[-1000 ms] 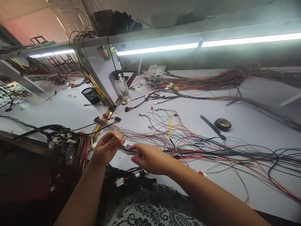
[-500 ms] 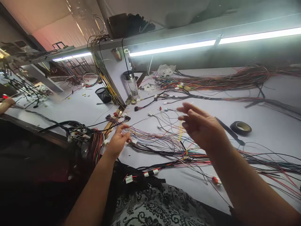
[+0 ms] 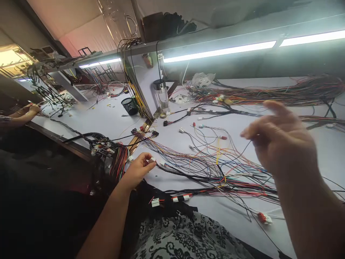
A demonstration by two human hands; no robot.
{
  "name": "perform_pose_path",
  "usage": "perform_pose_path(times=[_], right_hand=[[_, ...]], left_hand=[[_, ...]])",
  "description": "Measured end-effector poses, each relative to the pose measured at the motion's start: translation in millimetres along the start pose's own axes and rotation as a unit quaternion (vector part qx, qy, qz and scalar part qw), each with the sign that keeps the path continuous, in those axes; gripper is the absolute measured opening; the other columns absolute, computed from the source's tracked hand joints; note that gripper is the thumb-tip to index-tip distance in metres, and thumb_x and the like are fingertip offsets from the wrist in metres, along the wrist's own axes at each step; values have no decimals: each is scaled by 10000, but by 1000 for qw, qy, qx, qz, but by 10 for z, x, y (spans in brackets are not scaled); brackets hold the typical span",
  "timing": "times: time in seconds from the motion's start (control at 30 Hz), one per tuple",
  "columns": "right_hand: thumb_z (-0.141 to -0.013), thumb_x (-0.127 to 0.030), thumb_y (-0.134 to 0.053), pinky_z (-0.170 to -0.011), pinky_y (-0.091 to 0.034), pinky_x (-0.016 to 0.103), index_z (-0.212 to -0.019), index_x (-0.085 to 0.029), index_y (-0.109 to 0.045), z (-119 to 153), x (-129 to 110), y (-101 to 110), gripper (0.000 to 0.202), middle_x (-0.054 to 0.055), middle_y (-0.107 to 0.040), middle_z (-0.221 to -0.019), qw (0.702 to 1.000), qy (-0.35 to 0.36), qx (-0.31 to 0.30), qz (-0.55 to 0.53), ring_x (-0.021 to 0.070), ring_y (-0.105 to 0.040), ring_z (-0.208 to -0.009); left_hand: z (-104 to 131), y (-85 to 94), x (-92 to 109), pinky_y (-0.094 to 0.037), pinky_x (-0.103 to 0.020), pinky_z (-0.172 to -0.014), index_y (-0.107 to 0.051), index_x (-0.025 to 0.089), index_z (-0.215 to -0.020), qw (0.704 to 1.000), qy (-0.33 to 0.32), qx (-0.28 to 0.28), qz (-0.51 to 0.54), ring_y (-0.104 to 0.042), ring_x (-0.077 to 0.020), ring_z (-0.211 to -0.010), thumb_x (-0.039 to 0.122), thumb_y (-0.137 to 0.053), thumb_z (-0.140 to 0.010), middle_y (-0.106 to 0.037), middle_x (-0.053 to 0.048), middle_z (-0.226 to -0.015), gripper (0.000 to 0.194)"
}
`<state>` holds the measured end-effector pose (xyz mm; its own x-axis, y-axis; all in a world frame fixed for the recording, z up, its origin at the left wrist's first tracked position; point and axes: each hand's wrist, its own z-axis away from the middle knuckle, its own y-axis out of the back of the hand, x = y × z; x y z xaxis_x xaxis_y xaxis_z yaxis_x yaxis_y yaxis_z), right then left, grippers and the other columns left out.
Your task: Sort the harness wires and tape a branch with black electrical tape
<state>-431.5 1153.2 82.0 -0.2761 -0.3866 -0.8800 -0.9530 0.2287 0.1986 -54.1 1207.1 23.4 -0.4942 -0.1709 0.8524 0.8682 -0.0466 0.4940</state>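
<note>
My left hand (image 3: 140, 168) pinches a small white connector (image 3: 152, 160) between thumb and fingertips, beside the near end of a black-wrapped wire bundle (image 3: 185, 175). My right hand (image 3: 283, 144), raised over the right side of the table, is partly blurred. A thin dark wire (image 3: 244, 148) rises to its curled fingers and appears to be held there. Between the hands spreads a wire harness (image 3: 185, 154) of many thin coloured wires. A yellow tie (image 3: 218, 153) and a red connector (image 3: 223, 137) lie among its loose ends.
A clear bottle (image 3: 161, 97) and a black mesh cup (image 3: 129, 106) stand by the post. More wire bundles (image 3: 258, 94) run along the back. A red-and-white connector (image 3: 264, 218) lies near the front edge. Another person's hands (image 3: 31, 112) work at far left.
My left hand has closed on the white connector. My right hand has moved right and up, and a wire now reaches its fingers. The view has shifted left.
</note>
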Motion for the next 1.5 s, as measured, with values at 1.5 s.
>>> perform_pose_path(times=[1.5], right_hand=[[-931, -291, -406, -593, -355, 251, -870, -249, -491, 906, 16, -1474, 113, -52, -630, -715, 937, -52, -340, 63, 138, -540, -593]], left_hand=[[360, -515, 190, -281, -171, -472, -626, 143, -945, 859, 38, 81, 504, -326, -39, -481, 448, -610, -850, -382, 54, -562, 320]])
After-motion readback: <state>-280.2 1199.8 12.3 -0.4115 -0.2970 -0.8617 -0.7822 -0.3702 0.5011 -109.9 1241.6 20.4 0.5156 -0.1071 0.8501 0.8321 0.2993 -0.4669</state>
